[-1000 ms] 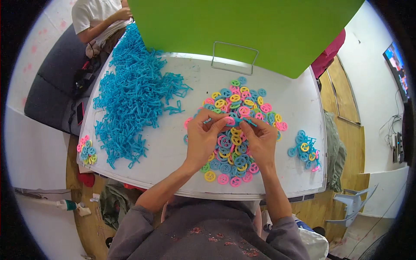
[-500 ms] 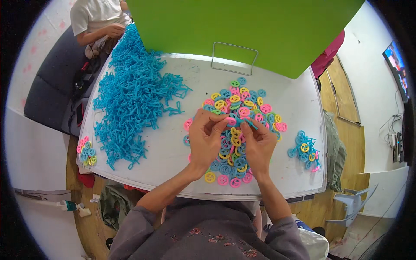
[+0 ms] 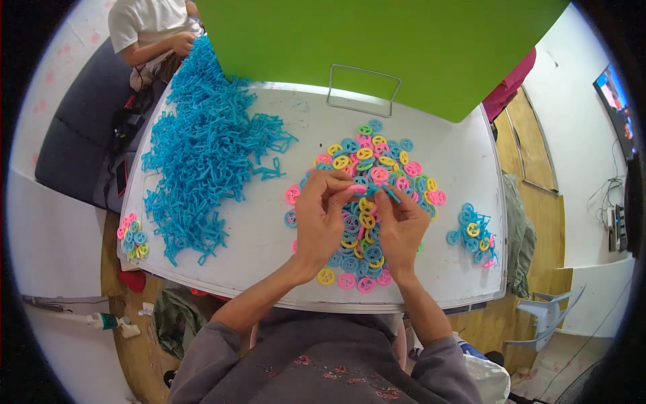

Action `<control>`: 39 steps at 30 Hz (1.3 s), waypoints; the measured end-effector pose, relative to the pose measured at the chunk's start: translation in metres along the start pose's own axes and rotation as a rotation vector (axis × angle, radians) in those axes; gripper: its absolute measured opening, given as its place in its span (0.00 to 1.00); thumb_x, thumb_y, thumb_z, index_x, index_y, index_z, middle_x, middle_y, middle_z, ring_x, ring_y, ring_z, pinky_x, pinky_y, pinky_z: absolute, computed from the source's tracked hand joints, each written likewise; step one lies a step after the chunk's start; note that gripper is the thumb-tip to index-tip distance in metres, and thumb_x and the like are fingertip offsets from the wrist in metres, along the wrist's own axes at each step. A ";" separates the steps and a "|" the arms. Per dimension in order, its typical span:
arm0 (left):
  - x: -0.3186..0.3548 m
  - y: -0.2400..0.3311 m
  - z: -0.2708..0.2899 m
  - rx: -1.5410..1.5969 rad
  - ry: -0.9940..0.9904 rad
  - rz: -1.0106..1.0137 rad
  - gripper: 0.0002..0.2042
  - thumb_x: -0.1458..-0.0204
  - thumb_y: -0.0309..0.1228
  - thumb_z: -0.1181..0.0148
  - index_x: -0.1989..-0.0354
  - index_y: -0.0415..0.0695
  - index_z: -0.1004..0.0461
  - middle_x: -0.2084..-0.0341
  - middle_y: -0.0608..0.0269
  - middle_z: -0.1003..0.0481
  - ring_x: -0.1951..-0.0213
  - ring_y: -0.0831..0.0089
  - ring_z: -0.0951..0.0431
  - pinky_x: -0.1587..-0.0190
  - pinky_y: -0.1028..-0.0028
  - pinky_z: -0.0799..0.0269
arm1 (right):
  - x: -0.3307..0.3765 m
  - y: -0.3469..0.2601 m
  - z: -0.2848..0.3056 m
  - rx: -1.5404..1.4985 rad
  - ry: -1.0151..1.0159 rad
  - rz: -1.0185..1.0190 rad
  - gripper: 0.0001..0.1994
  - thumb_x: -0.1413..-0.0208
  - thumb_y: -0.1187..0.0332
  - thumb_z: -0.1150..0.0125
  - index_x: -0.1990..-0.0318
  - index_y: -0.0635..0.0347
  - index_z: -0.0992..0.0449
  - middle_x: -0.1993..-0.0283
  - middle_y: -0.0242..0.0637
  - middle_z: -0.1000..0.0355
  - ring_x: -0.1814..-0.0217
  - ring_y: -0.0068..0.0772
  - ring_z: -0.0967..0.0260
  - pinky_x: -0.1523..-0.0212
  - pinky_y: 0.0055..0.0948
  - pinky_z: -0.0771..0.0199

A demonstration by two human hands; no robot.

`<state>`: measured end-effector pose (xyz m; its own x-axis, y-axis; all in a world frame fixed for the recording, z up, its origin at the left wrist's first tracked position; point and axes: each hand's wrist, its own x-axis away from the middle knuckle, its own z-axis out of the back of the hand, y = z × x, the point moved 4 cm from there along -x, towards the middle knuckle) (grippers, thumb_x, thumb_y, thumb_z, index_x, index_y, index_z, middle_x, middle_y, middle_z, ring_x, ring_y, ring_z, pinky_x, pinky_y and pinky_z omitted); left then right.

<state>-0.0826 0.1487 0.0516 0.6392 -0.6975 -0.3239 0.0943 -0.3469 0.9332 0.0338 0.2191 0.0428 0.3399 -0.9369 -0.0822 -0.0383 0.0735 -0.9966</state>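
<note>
Over the middle of the white table, my left hand [image 3: 320, 219] is closed, pinching a small pink plastic wheel [image 3: 357, 189] between thumb and fingertips. Close beside it, my right hand [image 3: 404, 229] pinches a thin blue plastic frame piece [image 3: 392, 195]. The wheel and the frame piece meet or nearly meet; my fingers hide the exact join. Beneath and around both hands spreads a pile of spoked wheels [image 3: 365, 219] in pink, yellow, blue and green. To the left lies a large heap of blue frame pieces [image 3: 195, 155].
A small cluster of blue pieces with wheels [image 3: 473, 232] sits at the right edge, and a few wheels [image 3: 133, 237] at the left corner. A green panel [image 3: 383, 47] with a wire stand [image 3: 363, 91] rises at the back. Another person's hand [image 3: 182, 43] is at the far left.
The pink wheel in my left hand has tilted flatter, its face showing less. My right hand has barely moved. The other person's hand has shifted slightly.
</note>
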 end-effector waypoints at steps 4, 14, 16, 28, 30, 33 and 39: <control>-0.002 -0.003 0.002 -0.002 -0.063 0.073 0.02 0.44 0.18 0.51 0.64 0.35 0.33 0.63 0.57 0.28 0.61 0.75 0.25 0.58 0.74 0.25 | 0.002 0.002 0.004 0.162 0.050 0.267 0.09 0.47 0.76 0.40 0.59 0.70 0.24 0.68 0.36 0.24 0.68 0.19 0.30 0.66 0.19 0.30; -0.005 0.004 0.006 0.021 -0.186 0.098 0.10 0.50 0.11 0.49 0.61 0.35 0.28 0.62 0.59 0.31 0.59 0.73 0.26 0.56 0.74 0.24 | -0.009 -0.009 0.011 0.266 -0.050 0.444 0.09 0.50 0.81 0.41 0.60 0.67 0.24 0.61 0.42 0.24 0.60 0.27 0.28 0.59 0.24 0.28; -0.002 0.001 0.009 0.001 -0.189 0.069 0.11 0.52 0.10 0.49 0.62 0.35 0.28 0.61 0.60 0.31 0.59 0.73 0.26 0.55 0.74 0.24 | -0.008 -0.015 0.009 0.272 -0.095 0.550 0.09 0.51 0.82 0.41 0.60 0.67 0.24 0.61 0.42 0.24 0.59 0.28 0.27 0.58 0.25 0.28; -0.018 0.022 0.059 -0.392 0.026 0.009 0.19 0.55 0.14 0.45 0.54 0.45 0.28 0.62 0.62 0.30 0.61 0.71 0.27 0.66 0.74 0.28 | -0.013 -0.024 0.089 0.249 0.026 0.386 0.07 0.43 0.76 0.46 0.58 0.68 0.26 0.61 0.33 0.27 0.65 0.18 0.33 0.68 0.18 0.33; -0.023 0.031 0.099 -0.705 0.124 -0.043 0.18 0.56 0.15 0.43 0.54 0.45 0.28 0.62 0.61 0.30 0.63 0.70 0.28 0.67 0.73 0.29 | -0.017 -0.017 0.141 0.515 0.161 0.388 0.08 0.43 0.73 0.44 0.59 0.67 0.26 0.64 0.31 0.30 0.68 0.15 0.37 0.69 0.17 0.35; -0.026 0.012 0.116 -1.231 -0.012 -0.255 0.16 0.56 0.18 0.42 0.55 0.43 0.28 0.64 0.58 0.31 0.64 0.63 0.31 0.64 0.68 0.32 | -0.024 -0.013 0.189 0.636 0.197 0.180 0.09 0.46 0.70 0.40 0.60 0.66 0.24 0.72 0.32 0.29 0.73 0.16 0.36 0.73 0.18 0.36; -0.026 -0.030 0.109 -1.377 -0.281 -0.206 0.14 0.58 0.22 0.39 0.59 0.40 0.26 0.66 0.56 0.30 0.61 0.59 0.30 0.56 0.62 0.34 | -0.024 -0.013 0.192 0.762 0.235 -0.115 0.12 0.49 0.67 0.36 0.60 0.65 0.23 0.75 0.36 0.28 0.74 0.21 0.31 0.74 0.20 0.34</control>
<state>-0.1847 0.1089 0.0146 0.3679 -0.8661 -0.3383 0.9261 0.3085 0.2172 0.2066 0.3066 0.0559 0.0930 -0.9940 -0.0581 0.6651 0.1055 -0.7392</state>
